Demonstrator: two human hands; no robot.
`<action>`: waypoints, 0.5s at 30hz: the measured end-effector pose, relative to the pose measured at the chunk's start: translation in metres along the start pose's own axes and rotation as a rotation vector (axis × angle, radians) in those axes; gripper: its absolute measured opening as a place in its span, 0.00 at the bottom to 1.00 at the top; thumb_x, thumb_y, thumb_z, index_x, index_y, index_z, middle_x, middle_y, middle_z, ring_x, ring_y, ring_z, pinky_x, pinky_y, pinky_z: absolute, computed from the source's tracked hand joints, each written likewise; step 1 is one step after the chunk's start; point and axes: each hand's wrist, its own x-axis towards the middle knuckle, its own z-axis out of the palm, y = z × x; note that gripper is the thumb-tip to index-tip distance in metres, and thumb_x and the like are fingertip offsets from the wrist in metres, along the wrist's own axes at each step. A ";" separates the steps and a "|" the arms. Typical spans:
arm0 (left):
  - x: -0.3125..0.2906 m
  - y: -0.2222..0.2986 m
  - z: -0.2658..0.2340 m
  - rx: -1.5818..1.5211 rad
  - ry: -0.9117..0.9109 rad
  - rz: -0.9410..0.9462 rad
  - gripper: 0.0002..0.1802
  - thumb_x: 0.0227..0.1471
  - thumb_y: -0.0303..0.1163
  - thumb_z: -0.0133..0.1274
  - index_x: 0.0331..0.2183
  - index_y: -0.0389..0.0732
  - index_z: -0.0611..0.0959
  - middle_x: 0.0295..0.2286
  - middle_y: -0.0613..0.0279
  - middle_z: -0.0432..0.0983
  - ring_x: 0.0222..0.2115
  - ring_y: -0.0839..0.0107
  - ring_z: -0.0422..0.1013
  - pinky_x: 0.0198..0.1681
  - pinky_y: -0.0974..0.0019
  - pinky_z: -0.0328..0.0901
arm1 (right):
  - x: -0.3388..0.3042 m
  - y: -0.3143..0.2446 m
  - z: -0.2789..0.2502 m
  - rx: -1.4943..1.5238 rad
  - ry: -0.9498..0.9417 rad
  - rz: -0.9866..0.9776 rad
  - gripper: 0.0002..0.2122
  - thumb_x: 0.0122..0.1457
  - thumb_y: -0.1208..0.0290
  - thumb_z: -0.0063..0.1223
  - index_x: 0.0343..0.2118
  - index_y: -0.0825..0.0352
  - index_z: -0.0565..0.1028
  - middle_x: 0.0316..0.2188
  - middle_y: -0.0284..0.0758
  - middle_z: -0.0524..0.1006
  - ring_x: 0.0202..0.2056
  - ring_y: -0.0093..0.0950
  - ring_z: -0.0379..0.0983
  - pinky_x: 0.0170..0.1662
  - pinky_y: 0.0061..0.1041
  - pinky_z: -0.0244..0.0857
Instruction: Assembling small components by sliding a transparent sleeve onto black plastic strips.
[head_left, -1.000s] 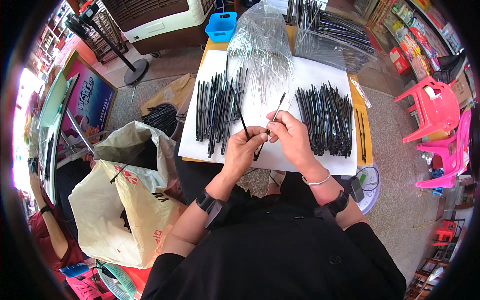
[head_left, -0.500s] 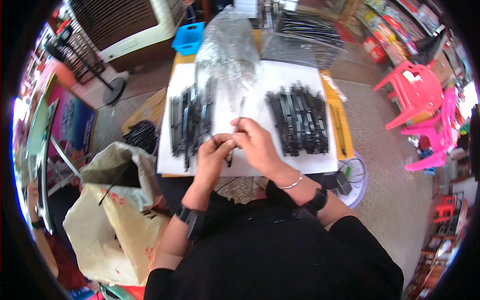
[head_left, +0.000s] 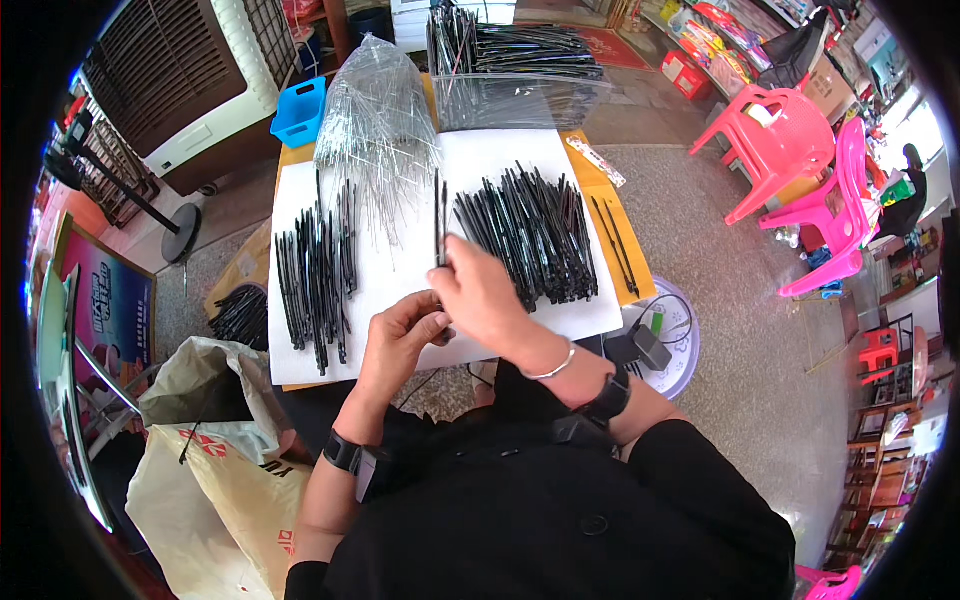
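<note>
My right hand (head_left: 482, 295) is closed around slim black rods (head_left: 440, 215), whose ends stick up past the fist. Just left of it and lower, my left hand (head_left: 403, 338) pinches the lower end of the rods near the table's front edge. On the white sheet (head_left: 395, 290) a loose bundle of black rods (head_left: 318, 285) lies to the left. A thicker bundle of black rods (head_left: 535, 240) lies to the right. Beyond my hands, a clear plastic bag (head_left: 370, 80) spills thin silvery wires (head_left: 385, 180) onto the sheet.
More black rods (head_left: 535, 50) stand behind a clear plastic sheet (head_left: 515, 103) at the table's far end. A blue basket (head_left: 299, 115) sits at the far left corner. Two rods lie on the yellow right edge (head_left: 630, 265). Open sacks (head_left: 215, 470) stand left; pink chairs (head_left: 770, 140) stand right.
The view has shifted, so the table appears further left. My right hand has turned into a fist around the rods, above my left hand; before, the fingertips of both hands met.
</note>
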 end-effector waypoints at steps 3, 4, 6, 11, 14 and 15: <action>-0.004 0.001 -0.001 -0.038 0.049 -0.052 0.14 0.55 0.27 0.51 0.43 0.31 0.76 0.29 0.61 0.77 0.27 0.77 0.72 0.32 0.73 0.68 | 0.008 0.002 -0.046 -0.139 0.187 -0.085 0.10 0.52 0.73 0.48 0.37 0.71 0.70 0.25 0.48 0.72 0.24 0.43 0.70 0.27 0.38 0.62; -0.006 -0.002 -0.007 -0.049 0.070 -0.063 0.14 0.55 0.27 0.51 0.42 0.31 0.77 0.29 0.61 0.77 0.27 0.77 0.72 0.32 0.74 0.68 | 0.012 0.010 -0.063 -0.225 0.196 -0.069 0.11 0.52 0.73 0.48 0.37 0.71 0.70 0.25 0.48 0.72 0.25 0.44 0.70 0.28 0.38 0.62; -0.010 -0.009 -0.017 -0.066 0.094 -0.073 0.13 0.55 0.27 0.51 0.42 0.31 0.77 0.29 0.61 0.77 0.27 0.77 0.72 0.32 0.74 0.68 | 0.022 0.019 -0.097 -0.371 0.172 0.024 0.08 0.51 0.73 0.44 0.31 0.73 0.68 0.27 0.51 0.72 0.31 0.51 0.69 0.36 0.45 0.63; -0.014 -0.017 -0.025 -0.062 0.153 -0.095 0.12 0.56 0.28 0.50 0.40 0.32 0.78 0.28 0.62 0.77 0.27 0.77 0.72 0.32 0.75 0.67 | 0.034 0.062 -0.127 -0.453 0.081 0.105 0.11 0.50 0.68 0.48 0.28 0.73 0.68 0.26 0.52 0.73 0.32 0.48 0.71 0.36 0.42 0.63; -0.017 -0.016 -0.027 -0.062 0.173 -0.105 0.11 0.56 0.29 0.50 0.40 0.33 0.78 0.27 0.63 0.76 0.27 0.78 0.72 0.32 0.75 0.67 | 0.036 0.067 -0.116 -0.503 -0.084 0.178 0.11 0.51 0.70 0.44 0.30 0.74 0.71 0.30 0.55 0.74 0.36 0.51 0.71 0.42 0.44 0.64; -0.018 -0.014 -0.028 -0.069 0.170 -0.103 0.11 0.56 0.29 0.50 0.39 0.33 0.78 0.27 0.63 0.76 0.27 0.78 0.72 0.32 0.75 0.67 | 0.035 0.076 -0.116 -0.570 -0.062 0.160 0.12 0.51 0.69 0.45 0.31 0.74 0.72 0.31 0.54 0.74 0.37 0.51 0.71 0.42 0.44 0.64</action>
